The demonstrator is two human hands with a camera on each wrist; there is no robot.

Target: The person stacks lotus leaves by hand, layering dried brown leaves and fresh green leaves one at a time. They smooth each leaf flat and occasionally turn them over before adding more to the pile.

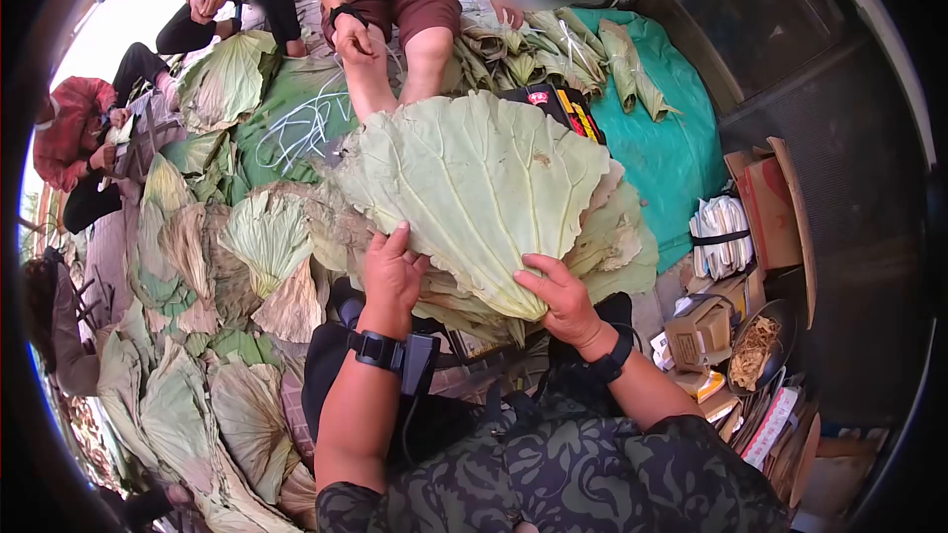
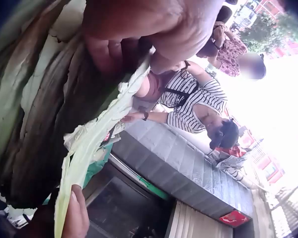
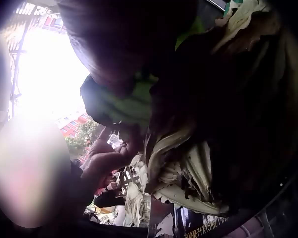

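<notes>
A large pale-green dried lotus leaf (image 1: 474, 188), folded into a fan shape with ribs spreading from its narrow end, is held up in front of me. My right hand (image 1: 565, 304) grips that narrow end, thumb on top and fingers underneath. At the leaf's left edge my left hand (image 1: 393, 281) pinches the rim; in the left wrist view, the leaf edge (image 2: 107, 124) runs between its thumb and fingers. Below lies a stack of more dried leaves (image 1: 627, 237), partly hidden by the held one. The right wrist view is dark around the hand.
Dried leaves (image 1: 267, 237) cover the ground at left. White strings (image 1: 306, 128) lie on green sheeting beyond. Rolled leaf bundles (image 1: 632, 74) rest on a teal tarp (image 1: 681, 153). Cardboard boxes (image 1: 699, 334) line the right side. Several people sit around, one in maroon shorts (image 1: 400, 10) opposite.
</notes>
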